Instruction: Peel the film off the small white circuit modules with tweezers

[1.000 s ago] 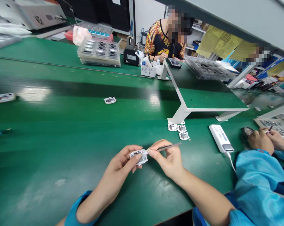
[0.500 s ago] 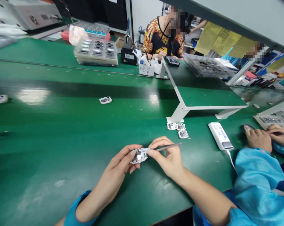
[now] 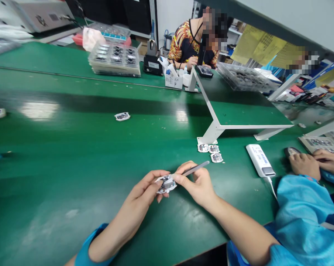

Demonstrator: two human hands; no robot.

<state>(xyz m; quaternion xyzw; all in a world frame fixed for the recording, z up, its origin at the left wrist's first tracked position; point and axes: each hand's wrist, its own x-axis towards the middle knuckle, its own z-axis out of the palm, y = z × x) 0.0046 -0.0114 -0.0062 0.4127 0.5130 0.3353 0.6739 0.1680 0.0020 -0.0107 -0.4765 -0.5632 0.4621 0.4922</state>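
Note:
My left hand (image 3: 144, 190) is closed around the edge of a small white-framed circuit board module (image 3: 167, 184), thumb on top and fingertips showing underneath. Between the thumb and fingers of my right hand (image 3: 196, 183) is a thin, flat grey stick tool (image 3: 197, 168). Its rounded end points up and to the right; the working end meets the module's upper right edge, partly hidden by my fingertips. Both hands are just above the green table. Beyond my right hand lie three similar modules (image 3: 216, 158) by a white stand leg.
Another module (image 3: 122, 116) lies at mid-table. A white-edged stand (image 3: 247, 111) is ahead on the right. A white cabled device (image 3: 260, 160) lies near a co-worker's hands (image 3: 305, 164). Stacked clear trays (image 3: 114, 61) and a white pen box (image 3: 174, 80) are at the back.
The stick tool has turned, with its rounded end now higher and its flat face showing. The module has shifted slightly right and tilted in my left hand.

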